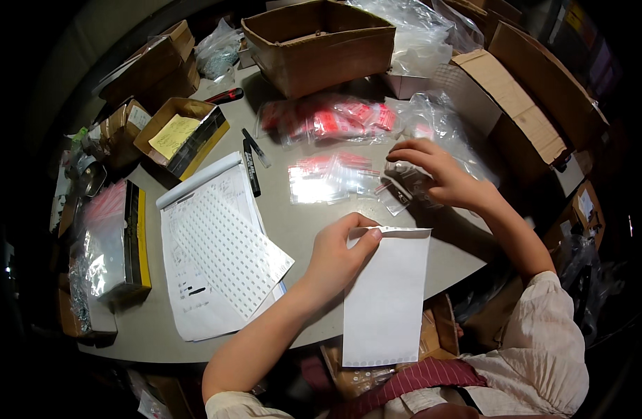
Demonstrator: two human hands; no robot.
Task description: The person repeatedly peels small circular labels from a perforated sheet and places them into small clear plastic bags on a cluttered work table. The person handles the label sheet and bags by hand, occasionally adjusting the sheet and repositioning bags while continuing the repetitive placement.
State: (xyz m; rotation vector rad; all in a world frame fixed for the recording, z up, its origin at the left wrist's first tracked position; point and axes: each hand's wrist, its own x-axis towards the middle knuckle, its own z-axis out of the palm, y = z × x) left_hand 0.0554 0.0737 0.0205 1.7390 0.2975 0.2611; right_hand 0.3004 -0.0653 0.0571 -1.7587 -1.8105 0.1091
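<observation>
The person's left forearm [261, 342] slants up and rightward, the left hand [340, 253] pinching, thumb [368, 242] on top. The right forearm [514, 234] reaches up and leftward, the right hand [440, 173] palm-down, its fingers [413, 155] loosely bent.

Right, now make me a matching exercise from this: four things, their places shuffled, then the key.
1. Long white sheet
2. Yellow note
3. Thick marker
4. Right hand

A. Beside the papers
B. By small clear bags
C. In the left hand
D. Inside an open box

Pairs: 1-C, 2-D, 3-A, 4-B
</observation>
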